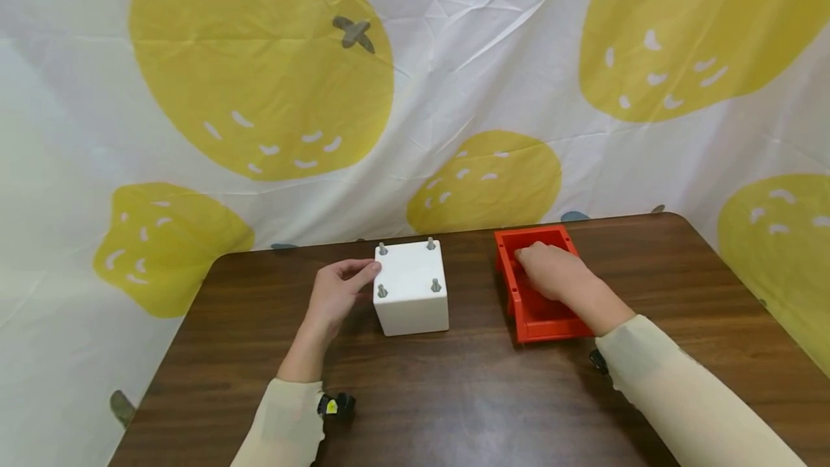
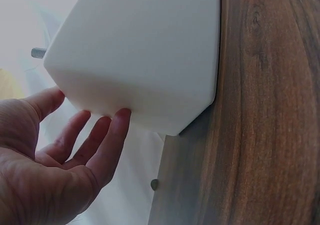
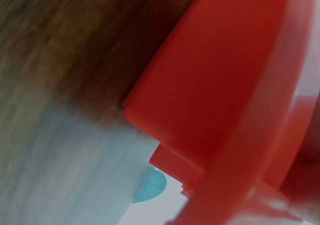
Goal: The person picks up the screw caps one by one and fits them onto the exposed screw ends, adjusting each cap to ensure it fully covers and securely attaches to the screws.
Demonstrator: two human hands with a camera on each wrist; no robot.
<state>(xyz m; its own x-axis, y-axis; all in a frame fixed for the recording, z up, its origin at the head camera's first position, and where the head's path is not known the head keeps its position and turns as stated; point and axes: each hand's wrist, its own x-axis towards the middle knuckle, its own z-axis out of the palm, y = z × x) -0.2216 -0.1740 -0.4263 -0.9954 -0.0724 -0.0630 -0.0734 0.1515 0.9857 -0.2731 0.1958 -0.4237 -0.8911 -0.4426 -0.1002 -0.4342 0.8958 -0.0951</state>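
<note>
A white block [image 1: 411, 279] stands on the table with several threaded metal studs, one of them a stud [image 1: 436, 285], upright at its top corners. My left hand [image 1: 337, 290] is at its left side, the thumb at the top edge. In the left wrist view, the loosely bent fingers [image 2: 112, 140] touch the block's side with their tips, and the palm is away from it. My right hand [image 1: 551, 270] reaches down into a red plastic bin [image 1: 554, 330] at the right. Its fingertips are hidden inside, and I cannot tell whether they hold anything.
The brown wood-grain table [image 1: 454, 395] has its back edge just behind the block and bin. A white cloth [image 1: 428, 92] with yellow fruit prints hangs behind it. Between block and bin lies a strip of bare tabletop.
</note>
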